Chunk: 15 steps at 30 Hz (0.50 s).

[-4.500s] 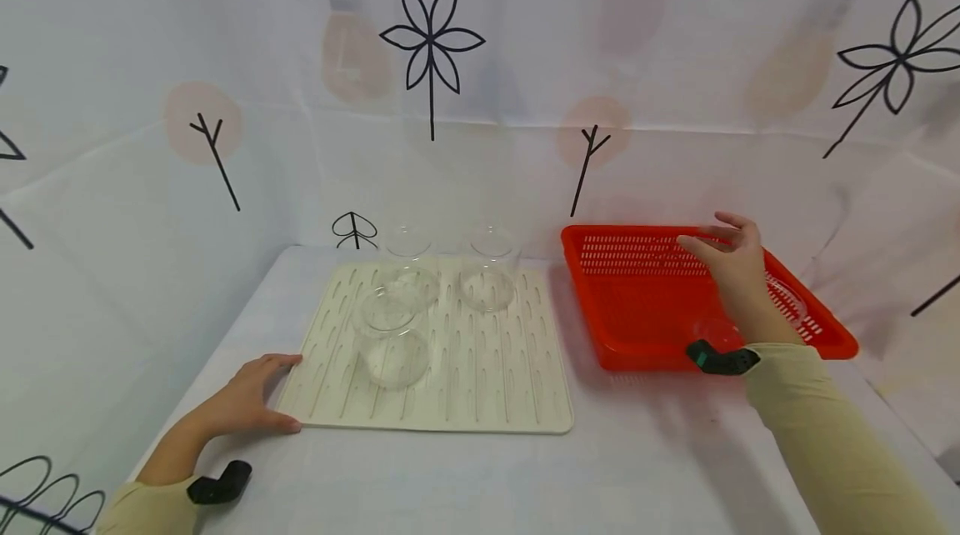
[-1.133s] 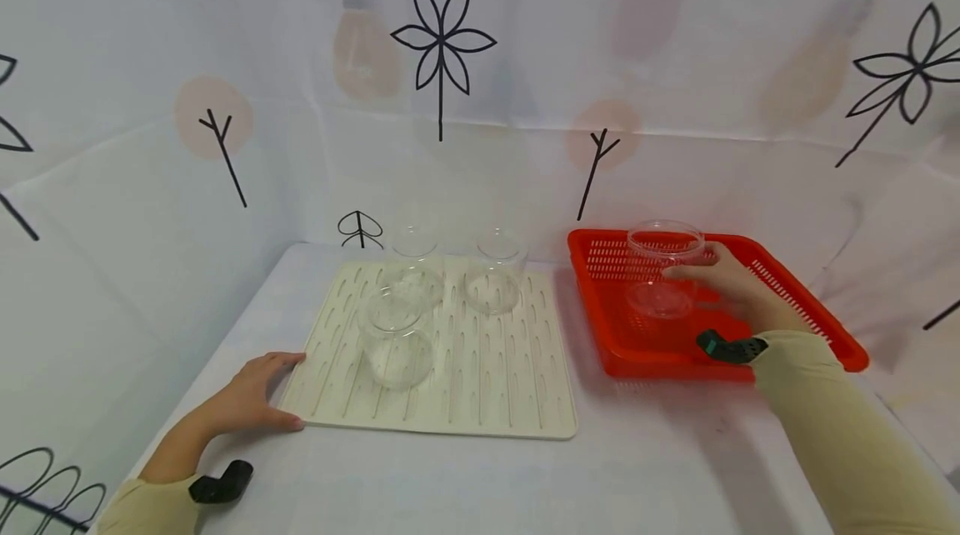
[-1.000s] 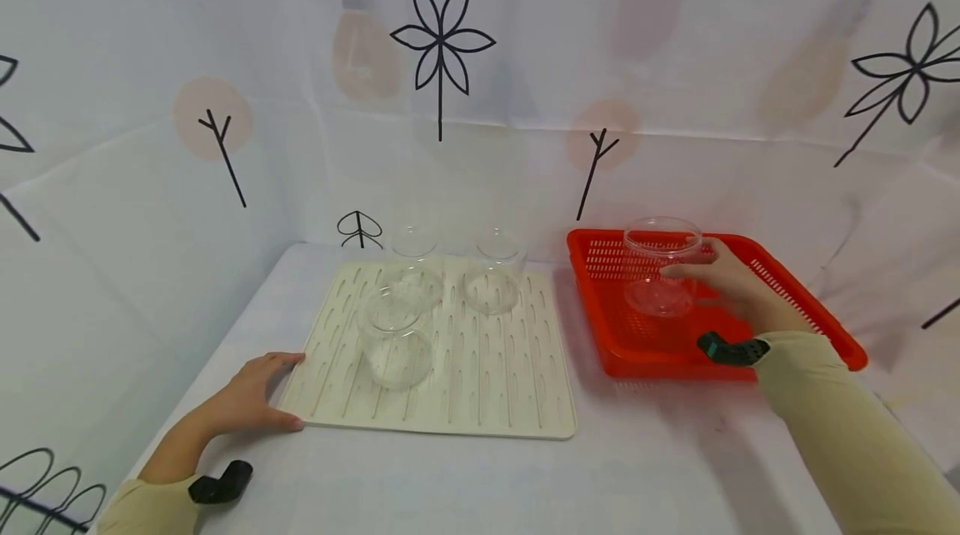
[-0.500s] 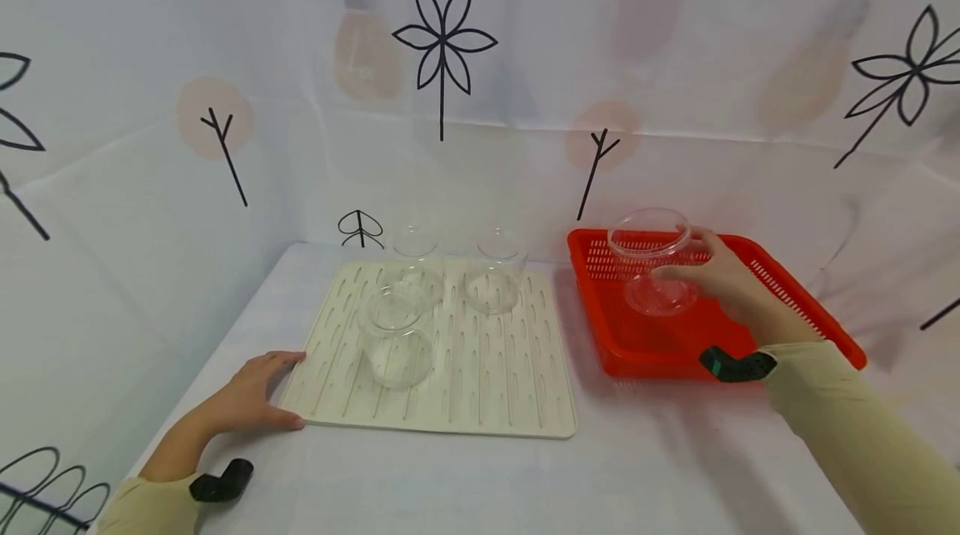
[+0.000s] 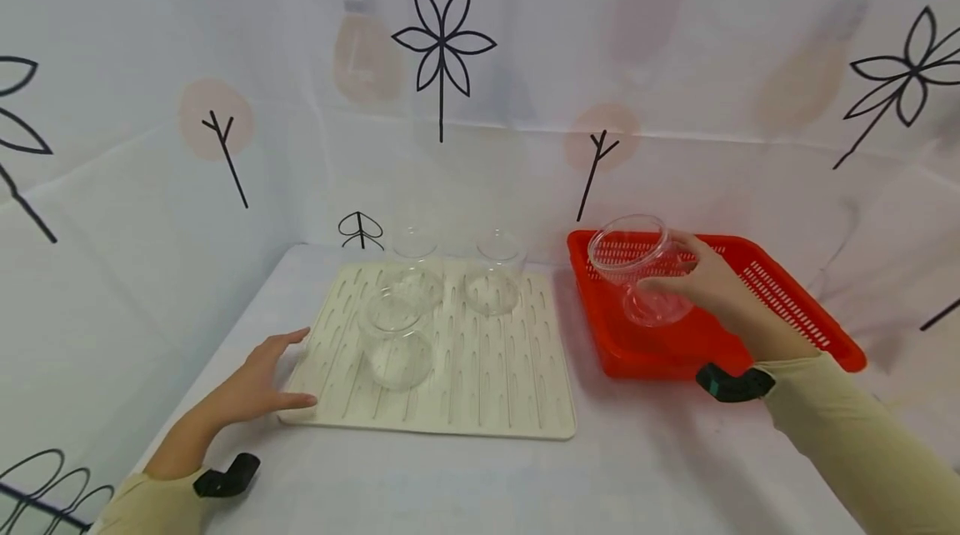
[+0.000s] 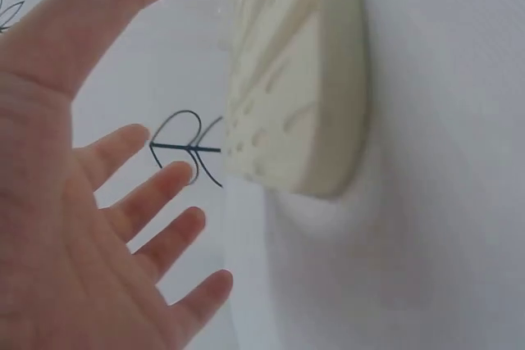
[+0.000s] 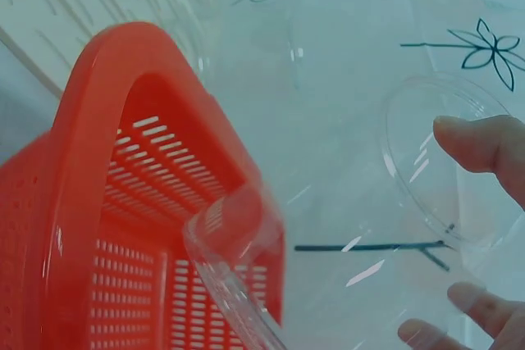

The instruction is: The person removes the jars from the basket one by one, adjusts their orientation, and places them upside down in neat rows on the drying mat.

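In the head view my right hand (image 5: pixel 705 281) grips a clear cup (image 5: pixel 626 271) by its side, over the red basket (image 5: pixel 588 302). The cup leans, its upper rim to the left. The right wrist view shows the thumb (image 7: pixel 472 145) and fingertips against the see-through wall, and the cup's other end (image 7: pixel 234 301) over the basket. My left hand (image 5: pixel 247 385) has its fingers and thumb spread at the left edge of a cream ridged mat (image 5: pixel 487 385). In the left wrist view that hand looks apart from the mat's corner (image 6: pixel 303 145), holding nothing.
Three clear cups stand on the mat: one at the front left (image 5: pixel 397 352), one behind it (image 5: pixel 412 277) and one at the back middle (image 5: pixel 491 281). A white cloth covers the table (image 5: pixel 450 485). A patterned white curtain (image 5: pixel 510 177) hangs close behind mat and basket.
My right hand, earlier holding nothing above the basket, has taken hold of the cup; the cup now tips further left. My left hand has shifted slightly up and right from the mat's edge.
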Available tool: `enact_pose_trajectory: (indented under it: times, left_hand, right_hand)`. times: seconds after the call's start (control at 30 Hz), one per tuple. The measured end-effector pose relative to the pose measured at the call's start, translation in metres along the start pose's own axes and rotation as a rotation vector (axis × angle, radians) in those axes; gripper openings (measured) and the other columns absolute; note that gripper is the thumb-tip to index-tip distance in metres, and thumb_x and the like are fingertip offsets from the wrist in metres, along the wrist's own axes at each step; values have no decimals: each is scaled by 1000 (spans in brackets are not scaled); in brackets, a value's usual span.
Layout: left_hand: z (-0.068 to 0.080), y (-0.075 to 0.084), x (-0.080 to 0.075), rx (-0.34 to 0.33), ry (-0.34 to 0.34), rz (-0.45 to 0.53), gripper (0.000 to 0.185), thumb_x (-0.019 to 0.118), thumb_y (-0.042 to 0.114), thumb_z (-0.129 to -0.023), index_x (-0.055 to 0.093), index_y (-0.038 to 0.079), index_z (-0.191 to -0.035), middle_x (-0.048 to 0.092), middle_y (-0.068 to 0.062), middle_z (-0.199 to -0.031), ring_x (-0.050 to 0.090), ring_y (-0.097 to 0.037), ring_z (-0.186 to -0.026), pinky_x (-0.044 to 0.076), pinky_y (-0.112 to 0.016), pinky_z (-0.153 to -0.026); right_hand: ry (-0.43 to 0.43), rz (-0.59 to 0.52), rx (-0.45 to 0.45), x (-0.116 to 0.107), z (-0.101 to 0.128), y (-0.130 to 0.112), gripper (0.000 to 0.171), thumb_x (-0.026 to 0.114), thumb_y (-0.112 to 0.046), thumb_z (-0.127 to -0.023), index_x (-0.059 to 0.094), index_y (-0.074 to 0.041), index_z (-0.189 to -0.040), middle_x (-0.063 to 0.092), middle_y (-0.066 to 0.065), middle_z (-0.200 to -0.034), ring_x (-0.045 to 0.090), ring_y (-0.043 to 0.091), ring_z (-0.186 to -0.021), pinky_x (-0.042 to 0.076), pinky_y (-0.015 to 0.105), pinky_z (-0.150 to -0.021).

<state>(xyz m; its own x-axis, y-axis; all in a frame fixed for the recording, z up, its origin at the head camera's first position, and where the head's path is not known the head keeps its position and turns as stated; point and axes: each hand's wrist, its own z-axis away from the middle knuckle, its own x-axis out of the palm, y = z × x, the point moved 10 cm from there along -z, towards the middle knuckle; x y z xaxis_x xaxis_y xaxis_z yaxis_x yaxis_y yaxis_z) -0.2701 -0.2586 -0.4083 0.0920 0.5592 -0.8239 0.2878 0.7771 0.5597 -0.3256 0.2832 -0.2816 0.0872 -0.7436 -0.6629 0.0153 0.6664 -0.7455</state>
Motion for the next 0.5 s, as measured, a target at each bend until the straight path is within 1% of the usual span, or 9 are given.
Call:
enact_pose_trajectory:
  times: [0.13, 0.3, 0.5]
  left_hand:
    - [-10, 12, -9, 10, 56, 35, 102, 83, 41, -66, 27, 4, -144, 30, -23, -139, 25, -45, -127, 28, -67, -93]
    - [-19, 33, -20, 45, 109, 78, 102, 84, 34, -66, 25, 6, -145, 27, -21, -140, 24, -43, -127, 28, -67, -93]
    - [-29, 57, -25, 62, 135, 100, 103, 84, 34, -66, 24, 10, -146, 24, -18, -143, 21, -40, -131, 25, -67, -95]
  right_hand:
    - [16, 12, -10, 2, 3, -6, 111, 76, -46, -73, 4, -10, -150, 25, 28, -141, 28, 48, -121, 51, 50, -77]
    - [28, 14, -24, 6, 4, -14, 110, 77, -42, -73, 5, -10, -150, 26, 28, -140, 27, 48, -121, 52, 49, -76]
    - [47, 37, -57, 7, 5, -21, 107, 77, -40, -74, 8, -11, -150, 26, 26, -142, 27, 47, -122, 51, 51, -76]
